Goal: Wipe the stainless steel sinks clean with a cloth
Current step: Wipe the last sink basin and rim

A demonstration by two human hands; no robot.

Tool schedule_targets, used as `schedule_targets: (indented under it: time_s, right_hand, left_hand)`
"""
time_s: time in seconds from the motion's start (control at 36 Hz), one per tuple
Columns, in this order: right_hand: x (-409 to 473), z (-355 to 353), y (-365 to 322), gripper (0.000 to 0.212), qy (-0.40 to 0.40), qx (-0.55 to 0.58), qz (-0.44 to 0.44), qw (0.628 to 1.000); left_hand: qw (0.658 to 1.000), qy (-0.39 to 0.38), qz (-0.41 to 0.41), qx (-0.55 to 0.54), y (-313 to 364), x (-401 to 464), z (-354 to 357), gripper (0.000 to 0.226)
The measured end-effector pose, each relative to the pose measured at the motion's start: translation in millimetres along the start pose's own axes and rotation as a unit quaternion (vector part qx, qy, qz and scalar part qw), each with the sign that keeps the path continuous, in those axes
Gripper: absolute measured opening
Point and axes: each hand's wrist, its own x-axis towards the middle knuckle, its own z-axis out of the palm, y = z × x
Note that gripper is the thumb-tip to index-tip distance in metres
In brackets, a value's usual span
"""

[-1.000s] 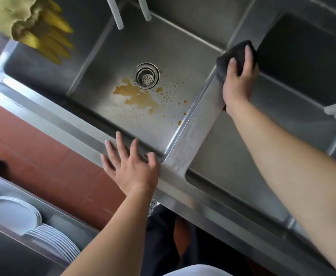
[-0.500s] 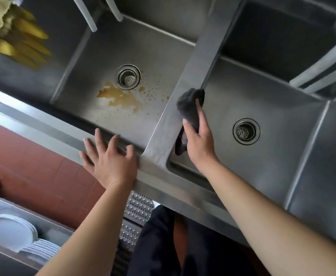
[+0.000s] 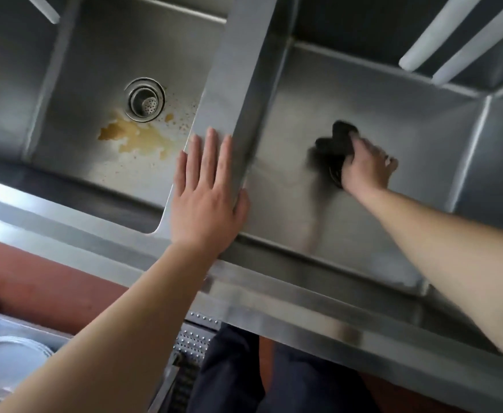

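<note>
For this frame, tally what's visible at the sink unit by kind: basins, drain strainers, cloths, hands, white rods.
Sink basins: 2, left basin and right basin
Drain strainers: 1 in clear view
Cloths: 1, dark cloth
Hands: 2, left hand, right hand
White rods: 3
Total: 9

Bare forearms (image 3: 131,332), no sleeves; dark navy trousers (image 3: 232,374).

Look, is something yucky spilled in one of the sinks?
Yes. A yellow-brown puddle with small splatters lies on the left sink floor beside its drain. It is unwiped; the right hand rubs the dark cloth in the right sink.
</note>
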Motion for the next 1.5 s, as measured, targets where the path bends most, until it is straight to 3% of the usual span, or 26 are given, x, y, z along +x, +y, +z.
schedule_targets:
  time_s: [0.11, 0.28, 0.44, 0.61, 0.75, 0.81, 0.92, 1.0, 1.08, 1.17, 1.28, 1.39, 1.5]
  right_hand:
    - [48.5, 9.6, -9.8, 0.058, 0.043, -0.020, -0.072, 0.996]
    - [62.9, 62.6, -47.4, 0.059, -0.118, -0.053, -0.146, 0.981]
    - [4.5, 109.7, -70.0, 0.064, -0.122, -0.067, -0.210, 0.968]
    - [-37.2, 117.2, -54.6, 0.058, -0.177, -0.139, -0.345, 0.911]
    - [-69.2, 109.6, -18.6, 0.055, -0.299, -0.197, -0.473, 0.805]
    - [-83.1, 104.7, -2.2, 0.054, -0.342, -0.168, -0.447, 0.809]
    - [-96.0, 90.9, 27.2, 0.049, -0.405, -0.084, -0.304, 0.858]
    - [-101.2, 79.9, 45.8, 0.046, -0.451, -0.006, -0.168, 0.877]
    - [-100.9, 59.9, 59.7, 0.039, -0.487, 0.144, 0.018, 0.861]
    - [-84.5, 40.2, 55.3, 0.035, -0.459, 0.274, 0.118, 0.837]
    - [-53.6, 24.9, 9.4, 0.027, -0.354, 0.457, 0.201, 0.791]
    - [-16.1, 30.7, -55.7, 0.039, -0.224, 0.552, 0.216, 0.774]
    - [-4.5, 39.8, -121.6, 0.042, -0.212, 0.572, 0.230, 0.758]
  left_hand:
    - [1.000, 0.024, -0.002, 0.007, 0.6, 0.6, 4.1, 0.087]
    - [0.999, 0.034, -0.011, -0.011, 3.2, 0.9, 0.8, 0.089]
    - [1.000, 0.029, -0.011, -0.001, 3.8, 1.6, -0.7, 0.090]
    - [0.999, 0.027, -0.017, 0.004, 4.3, 1.9, -1.6, 0.089]
    - [1.000, 0.021, -0.018, 0.011, 5.8, 1.1, -2.2, 0.092]
    - [1.000, 0.018, -0.016, 0.012, 6.1, 0.9, -2.7, 0.094]
    - [1.000, 0.017, -0.011, 0.015, 5.5, 1.8, -2.7, 0.098]
    - [1.000, 0.022, -0.009, 0.013, 4.4, 2.1, -2.2, 0.099]
    - [1.000, 0.019, -0.010, 0.012, 4.3, 2.3, -2.5, 0.101]
    - [1.000, 0.018, -0.013, 0.012, 5.9, 2.3, -4.0, 0.101]
    - [1.000, 0.015, -0.011, 0.013, 7.7, 2.1, -5.9, 0.100]
    - [1.000, 0.010, -0.011, 0.015, 7.2, 2.7, -7.5, 0.100]
    - [1.000, 0.007, -0.012, 0.017, 7.6, 2.8, -7.8, 0.099]
